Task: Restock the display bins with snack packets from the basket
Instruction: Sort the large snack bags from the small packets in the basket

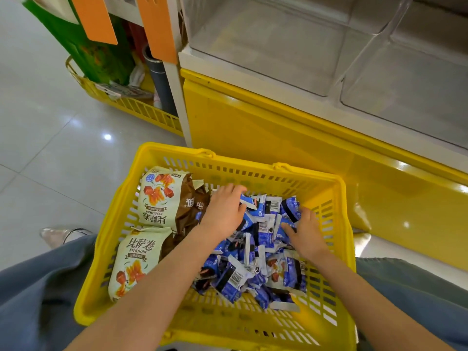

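Note:
A yellow plastic basket (255,171) sits on the floor in front of me. Several small blue snack packets (255,264) are heaped in its right half. Large cream and brown snack bags (157,196) lie in its left half. My left hand (225,211) lies palm down on the far left of the blue heap, fingers curled over packets. My right hand (305,231) presses on the heap's right side, fingers spread among the packets. Whether either hand has a packet gripped is hidden. Clear empty display bins (276,49) stand above on the yellow shelf unit (278,127).
A second clear bin (410,89) sits to the right of the first. Another yellow basket (141,107) with green packaging and a grey tube stands at the left beside a white shelf post. Glossy tiled floor spreads left. My knees flank the basket.

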The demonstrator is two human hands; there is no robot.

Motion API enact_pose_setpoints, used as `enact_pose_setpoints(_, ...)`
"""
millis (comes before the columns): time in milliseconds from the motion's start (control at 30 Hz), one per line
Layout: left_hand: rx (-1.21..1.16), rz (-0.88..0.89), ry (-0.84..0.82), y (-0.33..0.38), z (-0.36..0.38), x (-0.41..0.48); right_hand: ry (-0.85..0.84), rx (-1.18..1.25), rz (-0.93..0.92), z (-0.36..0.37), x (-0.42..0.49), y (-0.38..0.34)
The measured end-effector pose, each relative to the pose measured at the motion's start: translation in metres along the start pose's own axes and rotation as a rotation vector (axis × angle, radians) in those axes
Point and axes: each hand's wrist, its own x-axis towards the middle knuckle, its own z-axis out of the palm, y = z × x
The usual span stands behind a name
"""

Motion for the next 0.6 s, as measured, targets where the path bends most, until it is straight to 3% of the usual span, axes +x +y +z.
enact_pose_setpoints(133,0.193,-0.093,-0.259,-0.009,0.015,0.031,-0.060,0.004,0.087,0.004,0.024,0.003)
enact_pose_setpoints(233,0.293,-0.136,-0.309,-0.019,0.017,0.043,-0.079,-0.047,0.149,0.007,0.036,-0.001)
enact_pose_setpoints(333,0.244,-0.146,-0.332,-0.028,0.024,0.045,-0.052,-0.226,0.090,0.009,0.041,-0.008)
enact_pose_setpoints(500,0.046,-0.246,-0.395,-0.030,0.040,0.046,-0.100,0.161,0.127,0.023,0.046,-0.014)
enact_pose_setpoints(600,0.020,-0.261,-0.410,-0.028,0.041,0.047,-0.190,0.181,0.140,0.025,0.046,-0.016)
